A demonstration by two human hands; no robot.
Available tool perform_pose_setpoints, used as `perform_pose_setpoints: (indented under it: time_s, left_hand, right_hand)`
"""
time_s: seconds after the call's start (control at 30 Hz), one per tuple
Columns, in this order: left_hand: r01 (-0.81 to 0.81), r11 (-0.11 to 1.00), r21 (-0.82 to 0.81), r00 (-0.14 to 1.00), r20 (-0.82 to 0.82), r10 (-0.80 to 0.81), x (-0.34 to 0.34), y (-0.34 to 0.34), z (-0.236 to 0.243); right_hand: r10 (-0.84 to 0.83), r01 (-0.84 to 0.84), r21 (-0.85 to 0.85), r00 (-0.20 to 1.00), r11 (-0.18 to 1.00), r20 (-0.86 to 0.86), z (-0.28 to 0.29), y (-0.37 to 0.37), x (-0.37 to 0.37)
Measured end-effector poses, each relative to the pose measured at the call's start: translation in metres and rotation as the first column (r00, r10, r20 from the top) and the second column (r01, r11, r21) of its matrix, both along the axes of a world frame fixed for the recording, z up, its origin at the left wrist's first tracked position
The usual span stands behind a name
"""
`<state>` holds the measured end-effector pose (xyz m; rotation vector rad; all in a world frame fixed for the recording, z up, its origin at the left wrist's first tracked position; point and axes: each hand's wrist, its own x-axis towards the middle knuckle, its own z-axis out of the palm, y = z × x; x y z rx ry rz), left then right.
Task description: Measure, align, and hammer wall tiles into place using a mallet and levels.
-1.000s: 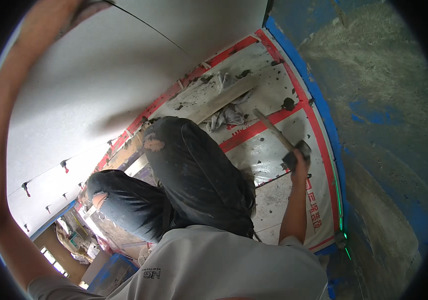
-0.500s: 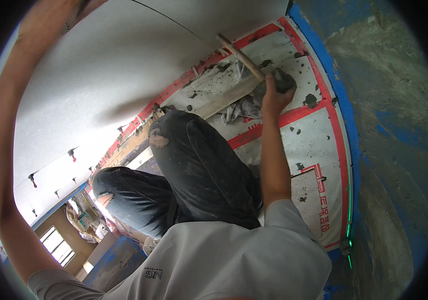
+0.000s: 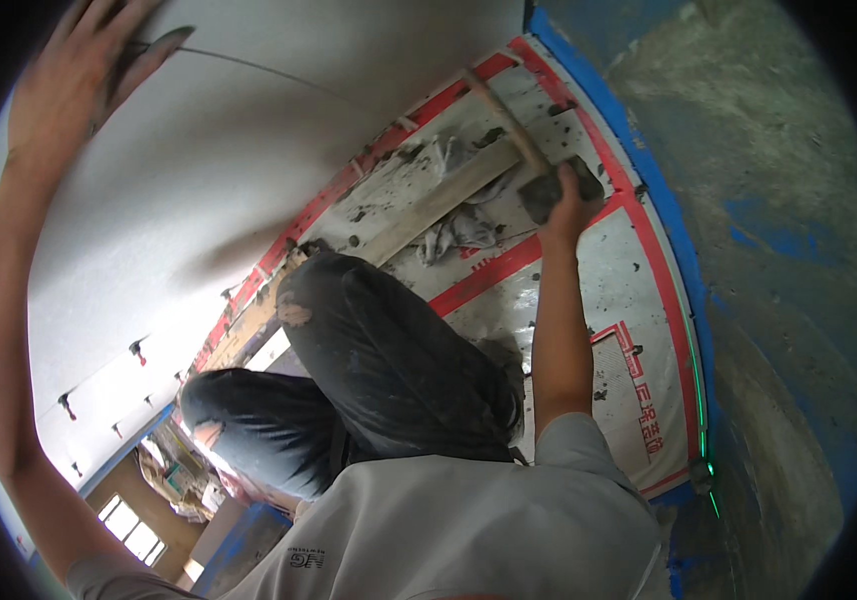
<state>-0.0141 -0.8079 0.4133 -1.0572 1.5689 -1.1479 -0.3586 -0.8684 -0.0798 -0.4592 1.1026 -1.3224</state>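
Note:
My left hand (image 3: pixel 64 95) is raised at the upper left, its fingers stretched out and spread against the large white wall panel (image 3: pixel 169 180). A thin dark seam (image 3: pixel 249 62) runs across the panel beside the thumb, which has a dark smear at its tip. On the right, my right hand (image 3: pixel 573 208) grips a mallet (image 3: pixel 541 198) by its dark, blocky head. The mallet's wooden handle (image 3: pixel 507 118) points up and away toward the wall. Below that hand lies a white floor covering with red bands (image 3: pixel 604 265), spotted with grey mortar crumbs.
A long wooden board (image 3: pixel 439 205) and a crumpled grey cloth (image 3: pixel 461 232) lie on the covering near the wall's foot. Red-tipped clips (image 3: pixel 137 350) stick out of the panel. A small device (image 3: pixel 701 472) casts a green line at the right. My bent knees (image 3: pixel 349 310) fill the middle.
My left hand has come further into view, its fingers now visibly spread on the panel. My right hand has shifted slightly right and nearer with the mallet, whose head has turned. The view has shifted.

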Motion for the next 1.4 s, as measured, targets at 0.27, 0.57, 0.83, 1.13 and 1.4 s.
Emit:
perform_pose_setpoints:
  time_s: [0.27,0.57,0.83,1.13,1.4]
  left_hand:
    - [-0.003,1.0,-0.017,0.991,-0.131,0.001,-0.008,-0.012,-0.012]
    - [-0.005,1.0,-0.019,0.985,-0.175,0.001,-0.009,-0.014,-0.01]
    - [-0.031,0.999,0.016,0.968,-0.248,0.034,-0.011,-0.019,-0.017]
    - [0.071,0.997,-0.004,0.947,-0.314,-0.069,-0.014,-0.021,-0.022]
    - [-0.013,1.0,0.02,0.976,-0.216,0.017,-0.009,-0.009,-0.006]
  right_hand:
    - [-0.019,0.017,0.022,0.996,1.0,0.085,-0.006,-0.088,-0.007]
    - [0.09,-0.105,-0.16,0.991,0.982,-0.094,0.044,-0.112,-0.01]
    - [-0.033,0.038,-0.039,0.993,0.999,0.112,0.042,-0.105,-0.008]
    - [-0.017,0.019,-0.049,0.999,0.999,0.038,0.052,-0.105,-0.02]
    - [-0.053,0.046,-0.167,0.998,0.985,-0.035,0.099,-0.081,0.016]
